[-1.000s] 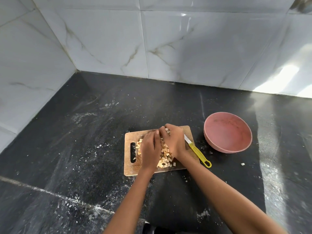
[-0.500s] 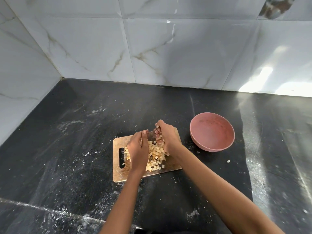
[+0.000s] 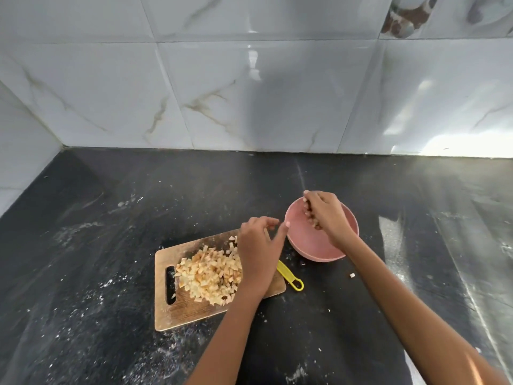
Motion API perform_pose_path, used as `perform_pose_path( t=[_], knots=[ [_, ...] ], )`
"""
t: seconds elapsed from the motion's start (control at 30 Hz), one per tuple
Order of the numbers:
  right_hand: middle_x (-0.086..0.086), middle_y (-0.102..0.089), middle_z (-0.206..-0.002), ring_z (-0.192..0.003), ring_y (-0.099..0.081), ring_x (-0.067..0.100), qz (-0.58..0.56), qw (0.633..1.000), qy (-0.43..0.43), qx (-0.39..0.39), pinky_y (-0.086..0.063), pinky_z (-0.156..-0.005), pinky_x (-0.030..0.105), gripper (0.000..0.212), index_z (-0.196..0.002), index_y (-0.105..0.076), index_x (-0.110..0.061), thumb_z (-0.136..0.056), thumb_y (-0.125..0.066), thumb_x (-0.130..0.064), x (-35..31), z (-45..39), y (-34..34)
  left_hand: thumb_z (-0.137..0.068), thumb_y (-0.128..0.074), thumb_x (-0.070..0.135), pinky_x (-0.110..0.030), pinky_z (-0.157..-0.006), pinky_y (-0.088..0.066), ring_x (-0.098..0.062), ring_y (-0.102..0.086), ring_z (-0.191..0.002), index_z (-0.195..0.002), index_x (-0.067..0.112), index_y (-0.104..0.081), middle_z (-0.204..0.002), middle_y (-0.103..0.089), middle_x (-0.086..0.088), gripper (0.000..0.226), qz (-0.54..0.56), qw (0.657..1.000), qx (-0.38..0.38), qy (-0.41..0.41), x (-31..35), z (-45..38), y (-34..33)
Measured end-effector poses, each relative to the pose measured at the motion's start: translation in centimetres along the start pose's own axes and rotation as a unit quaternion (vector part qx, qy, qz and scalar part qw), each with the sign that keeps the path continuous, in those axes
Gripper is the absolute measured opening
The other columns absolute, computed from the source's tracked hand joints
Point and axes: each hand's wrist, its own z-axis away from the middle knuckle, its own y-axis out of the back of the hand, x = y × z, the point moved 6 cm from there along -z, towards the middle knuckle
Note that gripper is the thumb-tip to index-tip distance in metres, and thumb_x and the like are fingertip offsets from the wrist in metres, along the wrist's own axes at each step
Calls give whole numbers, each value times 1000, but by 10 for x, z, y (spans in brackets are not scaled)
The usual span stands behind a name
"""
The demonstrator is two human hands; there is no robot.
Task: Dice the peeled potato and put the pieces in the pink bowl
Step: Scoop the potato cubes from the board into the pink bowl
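A handful of potato pieces (image 3: 313, 221) is being held in the curled right hand (image 3: 327, 218) over the pink bowl (image 3: 305, 243), seemingly for release. The left hand (image 3: 258, 251), loosely spread and empty, is being kept above the cutting board (image 3: 194, 312) beside the diced pile (image 3: 211, 276) (board edge nearly touching the bowl). Bare worktop (image 3: 111, 245) is lying left.

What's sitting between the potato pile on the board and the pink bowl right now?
In the head view, the left hand lies between the diced potato pile and the pink bowl, fingers spread toward its rim; the yellow knife handle pokes out below.
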Motion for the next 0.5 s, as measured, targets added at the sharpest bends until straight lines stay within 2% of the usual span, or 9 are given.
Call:
perform_pose_path(
  t=[0.1, 0.2, 0.27, 0.33, 0.43, 0.5],
  knots=[
    [0, -51, -58, -44, -45, 8, 128, 992, -3, -22, -35, -39, 16, 35, -75, -59, -11, -101, -40, -24, 21, -12, 16, -76, -76, 47, -32, -71, -50, -8, -60, -71, -83, 21, -72, -75, -67, 11, 27, -38, 998, -48, 31, 5, -7, -14],
    [8, -65, -87, -71, -57, 11, 103, 991, -42, -80, -43, -58, 18, 25, -90, -67, -16, -100, -44, -15, 31, -15, 15, -75, -80, 34, -26, -66, -48, -9, -61, -69, -84, 20, -68, -74, -65, 11, 20, -64, 995, -58, 56, 10, -10, -17],
    [3, -66, -97, -79, -58, 11, 59, 992, -57, -92, -46, -60, 15, 19, -95, -68, -16, -98, -49, -12, 29, -12, 13, -76, -78, 26, -17, -57, -42, -9, -61, -67, -83, 17, -69, -73, -67, 7, 14, -75, 994, -51, 55, 13, -10, -15],
    [-1, -65, -98, -83, -62, 12, 40, 993, -48, -100, -51, -62, 16, 16, -93, -68, -18, -94, -56, -8, 27, -10, 10, -76, -77, 22, -11, -52, -35, -8, -59, -65, -83, 16, -69, -73, -67, 5, 12, -75, 994, -48, 60, 12, -11, -12],
    [0, -67, -104, -93, -64, 19, 69, 986, -36, -145, -56, -79, 32, 26, -87, -71, -22, -89, -56, -1, 23, -11, -2, -77, -77, 22, -13, -53, -39, -8, -60, -67, -84, 16, -70, -74, -66, 6, 12, -79, 993, -41, 74, 5, -11, -2],
    [-1, -65, -105, -92, -63, 18, 90, 977, -47, -188, -55, -79, 30, 30, -85, -70, -23, -91, -51, -1, 20, -12, -12, -78, -78, 24, -12, -55, -40, -7, -61, -69, -86, 16, -71, -77, -68, 6, 13, -76, 993, -35, 79, -2, -12, 6]
  ],
)
